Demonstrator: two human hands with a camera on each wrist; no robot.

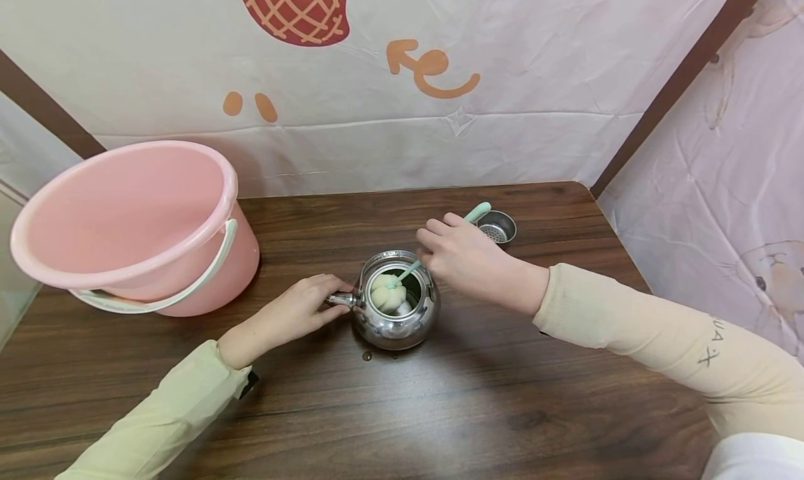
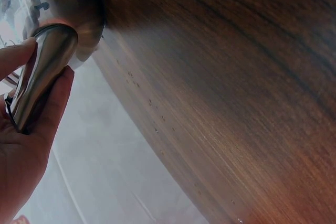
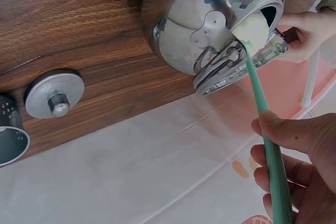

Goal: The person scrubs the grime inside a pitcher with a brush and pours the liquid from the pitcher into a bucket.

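Observation:
A shiny steel teapot [image 1: 392,330] stands uncovered on the wooden table. My left hand [image 1: 304,309] holds its short tapered spout [image 2: 44,72] between thumb and fingers, on the pot's left side. With my right hand [image 1: 465,257] I grip the green handle [image 3: 270,161] of a sponge brush, thumb on one side and fingers curled on the other. The brush's pale sponge head [image 1: 387,294] is down inside the pot's mouth. In the right wrist view the pot's hinged carrying handle [image 3: 231,72] lies folded to one side by the rim.
A large pink bucket [image 1: 241,264] with a white handle stands at the left. Beyond my right hand sits a perforated metal strainer [image 1: 499,227], and the right wrist view shows a round knobbed lid [image 3: 42,100] beside it. Water drops [image 1: 367,356] dot the table before the pot.

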